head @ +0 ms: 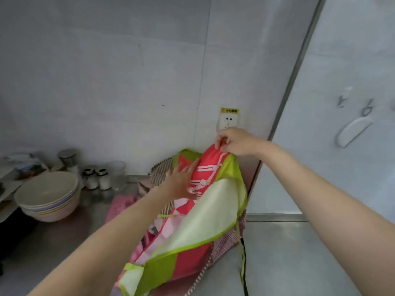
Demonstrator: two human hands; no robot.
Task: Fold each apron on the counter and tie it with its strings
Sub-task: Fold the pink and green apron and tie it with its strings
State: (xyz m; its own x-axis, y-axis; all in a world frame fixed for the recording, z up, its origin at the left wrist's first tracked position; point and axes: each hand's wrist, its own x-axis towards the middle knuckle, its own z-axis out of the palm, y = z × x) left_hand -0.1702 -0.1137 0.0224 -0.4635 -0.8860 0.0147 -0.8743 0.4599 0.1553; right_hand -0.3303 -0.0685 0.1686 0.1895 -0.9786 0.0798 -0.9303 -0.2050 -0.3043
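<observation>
From the head camera, a person worked at a steel counter (299,263) set against a pale grey wall. The right hand (235,142) pinched the top edge of a red and lime-green apron (205,212) between thumb and curled fingers, lifting that end up in front of a wall socket (228,121) topped by a yellow label. The left hand (181,180) lay flat against the red panel of the apron, its fingers straight and slightly spread, touching the cloth beside the white knot-button pattern. The apron hung slanting from the raised hand down toward the lower edge of the frame, its pale green lining turned outward and a thin green string (165,215) showing near the left forearm. It draped over a heap of other cloth on the counter: a striped apron (159,170) behind the left hand, a pink cloth (121,207) lying flat to the left, and a checked pink fabric (226,240) under the right side. A stack of bowls (48,195) stood at the left of the counter, with two small shakers (97,178), a metal-lidded jar (68,159) and a clear glass (117,175) behind it along the wall. A white hook bar (352,131) was fixed to the panel at right.
</observation>
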